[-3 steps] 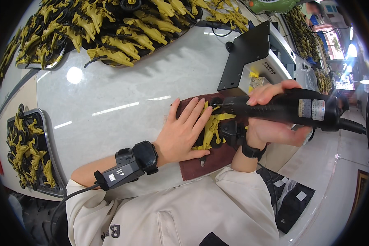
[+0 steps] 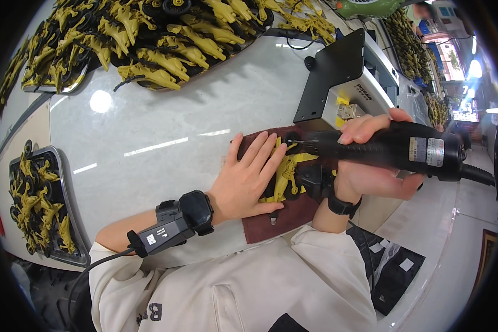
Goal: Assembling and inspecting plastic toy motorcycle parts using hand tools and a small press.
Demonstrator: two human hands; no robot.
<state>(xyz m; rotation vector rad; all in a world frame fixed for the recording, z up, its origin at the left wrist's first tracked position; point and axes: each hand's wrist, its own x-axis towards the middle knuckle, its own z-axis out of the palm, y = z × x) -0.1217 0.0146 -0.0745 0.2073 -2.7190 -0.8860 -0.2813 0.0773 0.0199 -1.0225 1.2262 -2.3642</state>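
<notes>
A yellow plastic toy part with black wheels (image 2: 288, 172) lies on a dark red cloth mat (image 2: 276, 221) on the white table (image 2: 166, 127). My left hand (image 2: 249, 180) lies flat on it, fingers spread, pressing it down. My right hand (image 2: 371, 160) grips a black electric screwdriver (image 2: 393, 148) held nearly level, its tip touching the top of the yellow part near my left fingertips. A black device is strapped to my left wrist (image 2: 177, 221).
A large pile of yellow toy parts (image 2: 149, 39) covers the far side of the table. A metal tray (image 2: 66, 216) with more yellow parts sits at the left. A black box-shaped machine (image 2: 343, 77) stands just behind the mat. More yellow parts (image 2: 409, 50) line the right bench.
</notes>
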